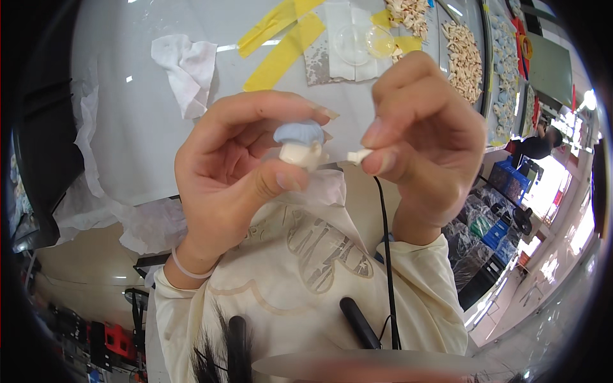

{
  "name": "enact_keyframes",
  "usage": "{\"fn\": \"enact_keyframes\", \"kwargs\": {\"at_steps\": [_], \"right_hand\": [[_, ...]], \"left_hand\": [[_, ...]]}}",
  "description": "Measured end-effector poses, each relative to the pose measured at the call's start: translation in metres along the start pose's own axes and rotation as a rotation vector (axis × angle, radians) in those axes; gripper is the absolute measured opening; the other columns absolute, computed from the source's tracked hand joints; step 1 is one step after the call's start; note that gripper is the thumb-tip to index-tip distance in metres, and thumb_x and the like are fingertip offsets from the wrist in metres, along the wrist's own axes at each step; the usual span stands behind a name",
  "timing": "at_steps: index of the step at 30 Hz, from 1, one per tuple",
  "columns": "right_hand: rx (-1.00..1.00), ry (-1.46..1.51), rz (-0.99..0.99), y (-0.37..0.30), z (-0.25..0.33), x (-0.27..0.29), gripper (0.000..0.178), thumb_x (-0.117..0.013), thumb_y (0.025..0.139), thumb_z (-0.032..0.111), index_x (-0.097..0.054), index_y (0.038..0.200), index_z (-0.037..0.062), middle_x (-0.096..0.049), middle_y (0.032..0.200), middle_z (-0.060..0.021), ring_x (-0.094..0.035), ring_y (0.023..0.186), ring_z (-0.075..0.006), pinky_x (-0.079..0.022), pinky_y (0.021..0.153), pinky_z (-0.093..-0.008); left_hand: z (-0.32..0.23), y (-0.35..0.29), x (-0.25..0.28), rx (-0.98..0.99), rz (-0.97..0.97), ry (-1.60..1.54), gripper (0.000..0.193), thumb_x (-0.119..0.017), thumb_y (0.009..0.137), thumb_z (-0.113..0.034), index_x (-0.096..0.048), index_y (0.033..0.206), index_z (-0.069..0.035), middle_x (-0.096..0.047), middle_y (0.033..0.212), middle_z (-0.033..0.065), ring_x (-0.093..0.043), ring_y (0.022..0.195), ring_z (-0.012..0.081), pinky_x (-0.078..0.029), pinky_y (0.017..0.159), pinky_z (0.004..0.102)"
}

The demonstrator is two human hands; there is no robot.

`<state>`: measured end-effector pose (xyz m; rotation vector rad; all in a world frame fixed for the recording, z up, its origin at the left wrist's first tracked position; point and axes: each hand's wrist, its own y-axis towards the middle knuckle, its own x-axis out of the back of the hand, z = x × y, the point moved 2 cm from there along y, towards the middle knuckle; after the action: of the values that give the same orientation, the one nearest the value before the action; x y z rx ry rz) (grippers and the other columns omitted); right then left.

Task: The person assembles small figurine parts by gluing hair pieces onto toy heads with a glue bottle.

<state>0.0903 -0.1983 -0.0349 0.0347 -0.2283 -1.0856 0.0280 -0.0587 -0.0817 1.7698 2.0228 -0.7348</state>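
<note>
My left hand is closed around a small figurine head, cream below with a light blue cap or hair on top. Its thumb presses the cream underside while the fingers curl over the blue part. Just to the right, my right hand pinches a tiny cream-coloured piece between thumb and forefinger. That piece points toward the figurine head, with a narrow gap between the two. Much of the piece is hidden by the fingertips.
A crumpled white cloth lies on the grey table. Yellow tape strips and clear round dishes are at the back. Piles of small cream parts sit at the far right, beside a tray of light blue parts. A black cable hangs before me.
</note>
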Motion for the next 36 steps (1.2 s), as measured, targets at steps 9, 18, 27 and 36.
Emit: {"fn": "enact_keyframes", "kwargs": {"at_steps": [9,18,27,36], "right_hand": [[-0.181,0.139,0.05,-0.014,-0.005,-0.002,0.021,-0.073,0.054,0.006,-0.055,0.064,0.0017,-0.043,0.064,-0.0016,-0.037,0.062,-0.011,-0.025,0.054,-0.0207],[-0.19,0.259,-0.001,-0.026,-0.005,-0.008,0.026,-0.076,0.055,0.008,-0.052,0.063,0.0051,-0.042,0.064,-0.0009,-0.035,0.058,-0.0094,-0.024,0.051,-0.0206],[0.139,-0.023,-0.075,-0.025,-0.007,0.007,0.04,-0.076,0.058,0.028,-0.057,0.081,0.0017,-0.044,0.08,-0.0061,-0.04,0.069,-0.0127,-0.032,0.057,-0.0209],[0.153,-0.409,0.024,-0.028,0.006,0.015,0.042,-0.073,0.058,0.027,-0.062,0.091,0.0043,-0.046,0.089,-0.007,-0.046,0.075,-0.0161,-0.039,0.064,-0.0265]], "left_hand": [[0.002,-0.01,0.002,-0.291,0.215,0.296,0.044,-0.071,0.065,-0.027,-0.054,0.094,0.001,-0.054,0.091,0.0116,-0.055,0.085,0.0197,-0.045,0.075,0.0275],[0.002,-0.018,-0.001,-0.292,0.206,0.371,0.043,-0.071,0.066,-0.025,-0.055,0.095,0.001,-0.053,0.088,0.0108,-0.057,0.082,0.02,-0.047,0.073,0.0282],[0.01,-0.011,-0.016,0.014,0.141,-0.22,0.051,-0.069,0.069,-0.011,-0.042,0.11,0.005,-0.054,0.098,0.014,-0.052,0.097,0.0206,-0.044,0.079,0.0269],[0.004,-0.012,-0.02,0.142,0.163,-0.111,0.06,-0.062,0.076,-0.009,-0.027,0.123,0.002,-0.05,0.109,0.0148,-0.05,0.1,0.0192,-0.041,0.082,0.0286]]}}
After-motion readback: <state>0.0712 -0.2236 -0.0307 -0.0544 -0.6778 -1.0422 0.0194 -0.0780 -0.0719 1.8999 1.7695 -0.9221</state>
